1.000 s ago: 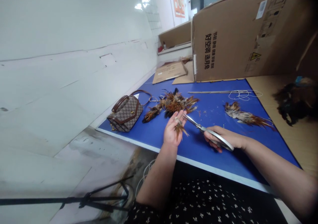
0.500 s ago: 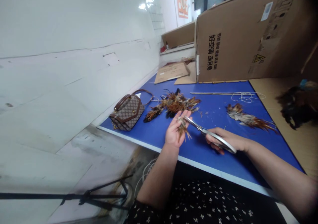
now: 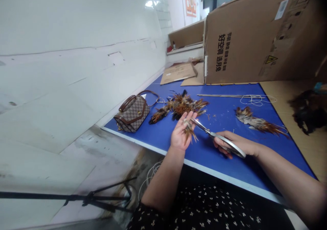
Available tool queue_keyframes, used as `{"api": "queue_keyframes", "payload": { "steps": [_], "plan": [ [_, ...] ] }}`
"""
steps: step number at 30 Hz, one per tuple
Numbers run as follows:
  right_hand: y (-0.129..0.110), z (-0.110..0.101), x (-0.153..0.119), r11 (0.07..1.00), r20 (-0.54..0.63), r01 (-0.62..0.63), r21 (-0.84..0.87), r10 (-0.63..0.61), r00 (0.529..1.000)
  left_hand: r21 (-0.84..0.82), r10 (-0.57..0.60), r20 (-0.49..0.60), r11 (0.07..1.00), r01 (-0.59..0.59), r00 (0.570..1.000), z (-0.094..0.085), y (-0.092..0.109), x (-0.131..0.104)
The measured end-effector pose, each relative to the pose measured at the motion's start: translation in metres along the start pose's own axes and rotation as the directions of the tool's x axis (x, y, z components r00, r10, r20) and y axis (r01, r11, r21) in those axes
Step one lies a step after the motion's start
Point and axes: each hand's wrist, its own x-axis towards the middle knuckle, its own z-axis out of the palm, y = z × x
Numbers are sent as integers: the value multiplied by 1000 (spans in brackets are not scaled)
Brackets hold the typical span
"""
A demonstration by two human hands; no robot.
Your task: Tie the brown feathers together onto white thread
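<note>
My left hand (image 3: 178, 138) is turned palm up above the blue table, holding a small bunch of brown and pale feathers (image 3: 189, 132) whose tips hang toward me. Metal scissors (image 3: 228, 143) are gripped in my right hand (image 3: 240, 144), blades pointing left. The blade tips reach the upper end of the bunch, by my left fingertips; whether they touch the feathers I cannot tell. Just beyond my left hand lies a loose pile of brown, orange and black feathers (image 3: 182, 104). A longer bundle of grey and brown feathers (image 3: 257, 122) rests beyond my right hand.
A brown patterned handbag (image 3: 134, 116) stands at the table's left edge. Thin sticks (image 3: 219, 96) and white string (image 3: 251, 100) lie toward the back. Behind them rise a big cardboard box (image 3: 250, 46) and flat cardboard pieces (image 3: 178, 73). Dark feathers (image 3: 306, 111) sit at far right.
The view has shifted slightly, so things appear a little further right. Both hands keep nearly the same pose, with the scissors still at the feather bunch.
</note>
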Motion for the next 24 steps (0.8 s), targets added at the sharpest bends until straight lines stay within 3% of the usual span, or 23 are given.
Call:
{"api": "queue_keyframes", "payload": {
  "steps": [16, 24],
  "plan": [
    [-3, 0, -1, 1000, 42, 1, 3, -1, 999, -35, -16, 56, 999, 18, 998, 5, 2, -1],
    [-2, 1, -1, 999, 33, 43, -11, -43, 999, 2, -86, 21, 996, 86, 996, 7, 2, -3]
  ]
}}
